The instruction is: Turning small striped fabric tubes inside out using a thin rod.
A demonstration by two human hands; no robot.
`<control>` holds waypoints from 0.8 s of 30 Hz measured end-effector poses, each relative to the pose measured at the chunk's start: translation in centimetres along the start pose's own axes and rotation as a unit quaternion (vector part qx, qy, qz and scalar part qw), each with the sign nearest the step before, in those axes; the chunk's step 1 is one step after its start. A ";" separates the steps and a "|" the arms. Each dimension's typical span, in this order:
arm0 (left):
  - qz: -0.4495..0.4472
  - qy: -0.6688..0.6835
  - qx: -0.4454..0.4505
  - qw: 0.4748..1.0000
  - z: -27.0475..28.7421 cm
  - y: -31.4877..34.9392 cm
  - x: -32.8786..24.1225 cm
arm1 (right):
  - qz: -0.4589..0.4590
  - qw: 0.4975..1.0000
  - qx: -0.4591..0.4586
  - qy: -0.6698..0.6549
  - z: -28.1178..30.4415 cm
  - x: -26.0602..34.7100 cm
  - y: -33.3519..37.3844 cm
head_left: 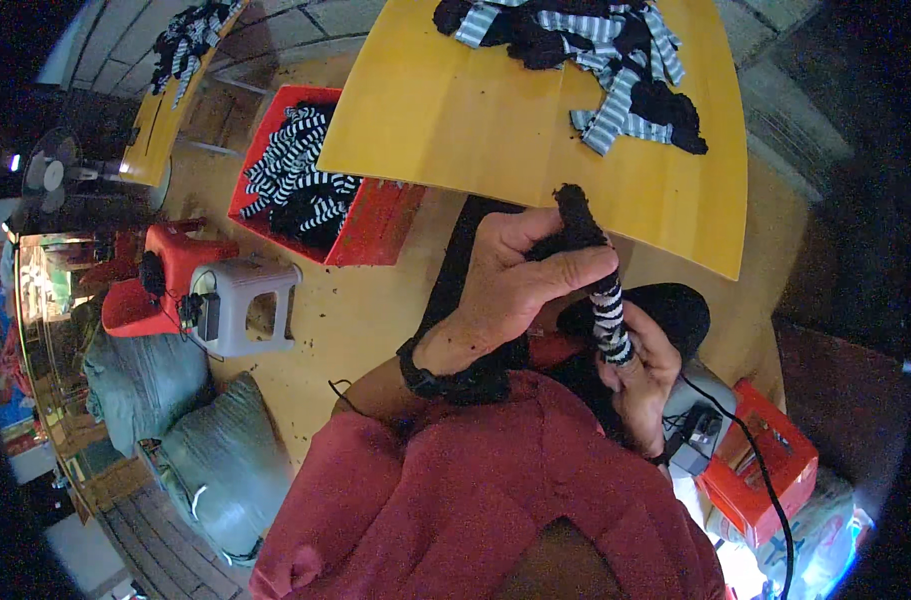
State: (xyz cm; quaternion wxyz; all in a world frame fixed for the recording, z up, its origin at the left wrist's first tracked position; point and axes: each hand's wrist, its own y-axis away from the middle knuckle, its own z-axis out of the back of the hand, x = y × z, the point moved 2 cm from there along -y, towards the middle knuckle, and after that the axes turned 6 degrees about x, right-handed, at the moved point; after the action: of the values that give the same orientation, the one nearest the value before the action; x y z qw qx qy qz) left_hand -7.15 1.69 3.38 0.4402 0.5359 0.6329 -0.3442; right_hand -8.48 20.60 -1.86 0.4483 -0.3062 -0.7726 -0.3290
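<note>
I see: striped knit piece (609, 322) | left hand (507, 284): fingers closed on far end | right hand (647, 375): fingers curled round near end | yellow table (455, 115), far

No lettering, label, number or sign is legible; coloured marks (797, 548) on the pale, crinkled plastic bag (828, 512) are too blurred to read.
</note>
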 end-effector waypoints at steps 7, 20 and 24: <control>0.028 0.013 -0.047 0.998 -0.3 -0.6 -0.3 | -0.001 0.993 0.044 -0.110 -0.8 -0.6 -0.7; -0.097 0.210 -0.129 0.964 -0.4 -1.5 1.0 | 0.037 0.998 -0.040 0.029 -0.9 -1.1 0.5; -0.075 0.215 -0.099 0.969 -0.2 -1.7 0.4 | 0.022 0.991 -0.025 0.133 0.0 -0.6 1.1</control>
State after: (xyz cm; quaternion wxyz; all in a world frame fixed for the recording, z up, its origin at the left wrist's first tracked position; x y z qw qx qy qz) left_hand -8.92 1.72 3.05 0.3170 0.5023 0.7821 -0.1884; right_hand -7.38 21.08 -2.16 0.5464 -0.2875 -0.6909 -0.3761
